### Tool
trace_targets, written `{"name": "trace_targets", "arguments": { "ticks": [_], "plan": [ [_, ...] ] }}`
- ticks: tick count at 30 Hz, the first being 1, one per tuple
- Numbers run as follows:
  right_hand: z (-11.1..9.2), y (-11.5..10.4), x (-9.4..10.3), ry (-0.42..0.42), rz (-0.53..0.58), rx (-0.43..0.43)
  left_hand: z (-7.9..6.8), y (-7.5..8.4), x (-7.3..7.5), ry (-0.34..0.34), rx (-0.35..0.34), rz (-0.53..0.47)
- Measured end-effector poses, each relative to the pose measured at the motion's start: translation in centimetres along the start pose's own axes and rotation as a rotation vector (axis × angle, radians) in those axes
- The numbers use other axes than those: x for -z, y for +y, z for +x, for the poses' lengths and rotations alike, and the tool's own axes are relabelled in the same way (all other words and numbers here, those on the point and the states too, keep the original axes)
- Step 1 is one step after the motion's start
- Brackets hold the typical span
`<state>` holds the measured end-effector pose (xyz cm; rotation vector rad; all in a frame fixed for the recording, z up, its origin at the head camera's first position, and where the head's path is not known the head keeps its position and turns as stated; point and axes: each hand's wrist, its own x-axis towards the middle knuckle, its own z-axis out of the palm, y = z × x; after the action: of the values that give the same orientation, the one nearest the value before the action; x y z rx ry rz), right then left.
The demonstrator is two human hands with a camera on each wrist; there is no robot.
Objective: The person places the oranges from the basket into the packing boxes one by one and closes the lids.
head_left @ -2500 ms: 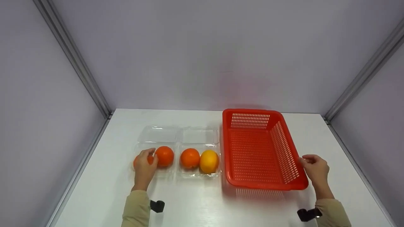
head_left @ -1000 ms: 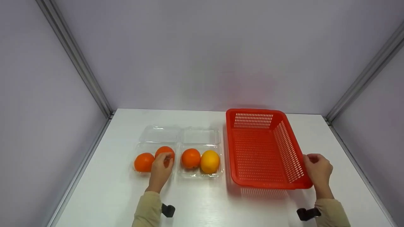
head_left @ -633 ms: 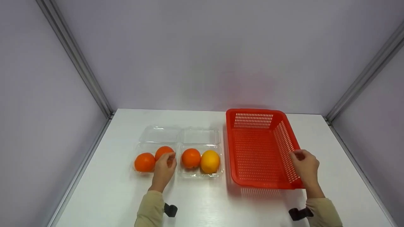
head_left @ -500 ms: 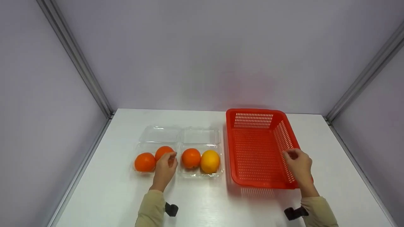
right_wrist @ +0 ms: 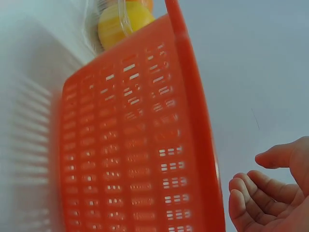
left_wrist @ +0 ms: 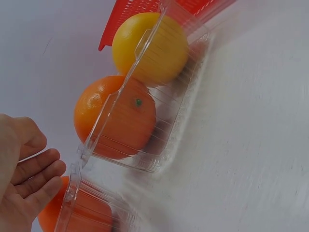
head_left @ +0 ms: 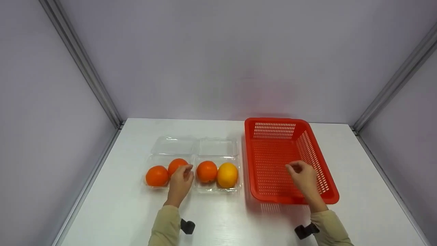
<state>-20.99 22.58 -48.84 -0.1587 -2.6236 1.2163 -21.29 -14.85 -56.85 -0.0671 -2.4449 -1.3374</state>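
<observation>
1. Red plastic basket [head_left: 248, 157], seen from the head: the right hand [head_left: 305, 177] hangs over its inside, fingers loosely bent, holding nothing. Just left of the basket, one clear box [head_left: 216, 190] holds an orange [head_left: 207, 171] and a yellow fruit [head_left: 227, 175]. Farther left of the basket, another clear box [head_left: 160, 158] holds two more oranges [head_left: 157, 176]. Both boxes stand open. The left hand [head_left: 181, 180] is at the one nearer the basket, empty.
2. Left wrist: thumb and fingers apart, nothing between; contact with the orange below I cannot tell. A low sweep towards the basket might snag a thin box wall and tip fruit out.
3. Right wrist: thumb and fingertips apart, clear of the basket's rim. A dropping forearm could bump that rim, shoving the basket into the neighbouring box.
</observation>
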Motion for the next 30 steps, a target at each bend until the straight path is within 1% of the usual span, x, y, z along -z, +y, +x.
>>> {"name": "trace_targets", "arguments": {
  "ticks": [5,8,11,17,20,25,30],
  "plan": [
    [-0.3,-0.9,-1.4,-0.028,0.033,0.017,0.2,0.3,-0.1,-0.039,0.066,0.007],
    [-0.3,-1.4,-2.3,-0.043,0.054,0.035,0.3,0.5,-0.2,-0.051,0.087,0.001],
    [-0.2,-1.9,-3.1,-0.058,0.063,0.046,0.5,0.5,-0.4,-0.047,0.077,-0.005],
    [-0.1,-2.7,-4.2,-0.071,0.074,0.044,0.7,0.3,-0.7,-0.022,0.035,-0.007],
    [-0.1,-3.2,-4.7,-0.081,0.086,0.048,0.8,0.1,-0.8,-0.008,0.030,-0.011],
    [-0.2,-3.8,-5.7,-0.096,0.104,0.039,1.1,0.1,-1.0,-0.010,0.060,-0.014],
    [-0.5,-4.7,-6.8,-0.098,0.129,0.039,1.4,0.5,-1.2,-0.040,0.100,-0.024]
  ]
}}
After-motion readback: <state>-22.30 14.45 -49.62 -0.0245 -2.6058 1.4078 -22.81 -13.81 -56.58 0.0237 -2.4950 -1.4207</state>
